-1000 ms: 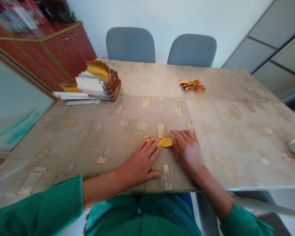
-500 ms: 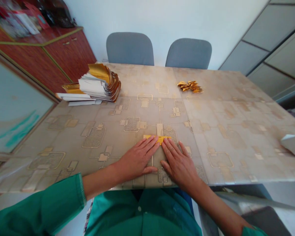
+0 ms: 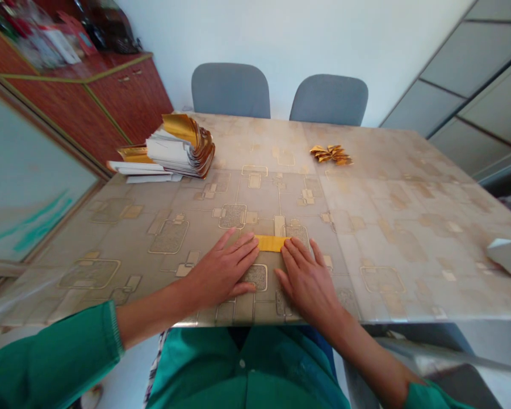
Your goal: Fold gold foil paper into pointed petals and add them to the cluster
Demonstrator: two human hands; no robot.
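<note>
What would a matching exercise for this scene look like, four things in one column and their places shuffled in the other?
Things:
1. gold strip
2. paper stack
3. pleated gold bundle
4. grey chairs

Places:
A. beyond the far edge of the table
B. on the far part of the table, right of centre
C. between the left hand and the right hand
D. on the far left part of the table

Right pairs: 1-C, 2-D, 3-B, 4-A
</note>
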